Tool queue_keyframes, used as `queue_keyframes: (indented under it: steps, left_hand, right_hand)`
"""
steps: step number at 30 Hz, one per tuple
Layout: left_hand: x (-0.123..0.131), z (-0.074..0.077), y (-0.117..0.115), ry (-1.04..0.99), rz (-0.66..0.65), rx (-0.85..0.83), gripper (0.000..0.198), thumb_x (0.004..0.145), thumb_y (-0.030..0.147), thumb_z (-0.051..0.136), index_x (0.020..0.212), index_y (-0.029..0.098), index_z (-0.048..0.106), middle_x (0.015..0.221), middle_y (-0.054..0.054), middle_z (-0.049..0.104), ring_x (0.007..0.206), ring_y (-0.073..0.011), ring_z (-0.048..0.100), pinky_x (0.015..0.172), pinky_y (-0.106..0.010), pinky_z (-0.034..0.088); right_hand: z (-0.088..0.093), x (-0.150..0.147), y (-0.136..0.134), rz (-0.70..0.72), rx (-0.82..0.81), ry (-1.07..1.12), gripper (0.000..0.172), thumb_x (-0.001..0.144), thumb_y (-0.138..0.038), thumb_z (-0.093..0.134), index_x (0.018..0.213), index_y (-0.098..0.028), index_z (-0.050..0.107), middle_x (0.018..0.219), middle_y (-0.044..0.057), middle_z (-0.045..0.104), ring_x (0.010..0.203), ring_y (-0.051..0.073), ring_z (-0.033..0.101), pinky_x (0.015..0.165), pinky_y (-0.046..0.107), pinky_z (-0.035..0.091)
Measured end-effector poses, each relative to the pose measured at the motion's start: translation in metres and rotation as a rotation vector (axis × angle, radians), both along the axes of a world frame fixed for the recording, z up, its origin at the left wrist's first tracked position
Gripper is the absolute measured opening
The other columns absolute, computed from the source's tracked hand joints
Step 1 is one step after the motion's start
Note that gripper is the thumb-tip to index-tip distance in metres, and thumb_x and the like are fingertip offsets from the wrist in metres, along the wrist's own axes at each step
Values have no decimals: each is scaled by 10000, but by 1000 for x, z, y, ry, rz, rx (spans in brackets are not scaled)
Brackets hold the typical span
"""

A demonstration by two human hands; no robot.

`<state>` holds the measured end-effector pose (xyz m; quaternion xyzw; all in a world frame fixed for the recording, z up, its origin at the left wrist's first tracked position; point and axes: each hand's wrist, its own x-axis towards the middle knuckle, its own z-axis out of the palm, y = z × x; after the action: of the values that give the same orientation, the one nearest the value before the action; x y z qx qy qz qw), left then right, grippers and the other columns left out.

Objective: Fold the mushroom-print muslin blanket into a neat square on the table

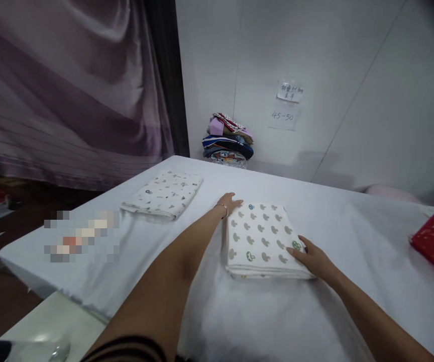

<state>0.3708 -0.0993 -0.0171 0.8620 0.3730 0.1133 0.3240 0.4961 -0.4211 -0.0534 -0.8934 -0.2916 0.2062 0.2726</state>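
Via one head-worn cam, white table (pixel 330 226) is viewed fwd & down, close up, w/ back wall (pixel 337 75) taken in beyond.

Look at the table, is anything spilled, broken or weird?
Nothing I can see looks spilled or broken. The odd bit is a blocky, blurred patch on the white tablecloth, at the picture's left: its squares hide what's there. The mushroom-print cloth lies folded flat.

Looks like a makeshift workroom here: folded cloths (pixel 260 234) on a white-covered table (pixel 322 216), handwritten notes (pixel 290 92) on the far wall (pixel 209 60).
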Motion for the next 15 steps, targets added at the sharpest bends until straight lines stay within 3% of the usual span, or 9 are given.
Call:
queue_keyframes:
  steps: [4, 7, 11, 15]
  left_hand:
    - [-44, -17, -16, -66, 178, -106, 525, 858, 545, 442, 1207, 152, 450, 1200, -136, 585, 950, -200, 633, 748, -269, 497]
    - [-77, -22, -43, -121, 243, -308, 489, 804, 597, 493, 1028, 163, 506, 922, -82, 668, 631, -157, 641, 510, -238, 475]
    - [-105, -28, -88, -116, 151, -441, 450, 752, 637, 526, 749, 187, 502, 563, 3, 583, 454, -136, 554, 395, -216, 390]
    - [-114, -23, -117, -40, 98, -434, 412, 731, 569, 592, 624, 193, 462, 453, 32, 486, 415, -124, 501, 390, -217, 359]
  right_hand:
    - [5, -1, 1, 27, -42, -102, 851, 730, -695, 479, 1382, -155, 389, 1125, 137, 621, 1011, 289, 594, 836, 373, 446]
    - [8, -4, 2, 30, -35, -189, 755, 760, -706, 408, 1266, -151, 485, 944, 92, 659, 831, 248, 624, 721, 342, 454]
    - [10, -7, 2, 31, -24, -229, 615, 766, -697, 392, 1032, -171, 568, 733, 39, 639, 676, 210, 604, 602, 302, 420]
    - [15, -6, 3, 66, -26, -215, 513, 750, -670, 425, 864, -195, 581, 651, 24, 627, 626, 205, 591, 570, 297, 396]
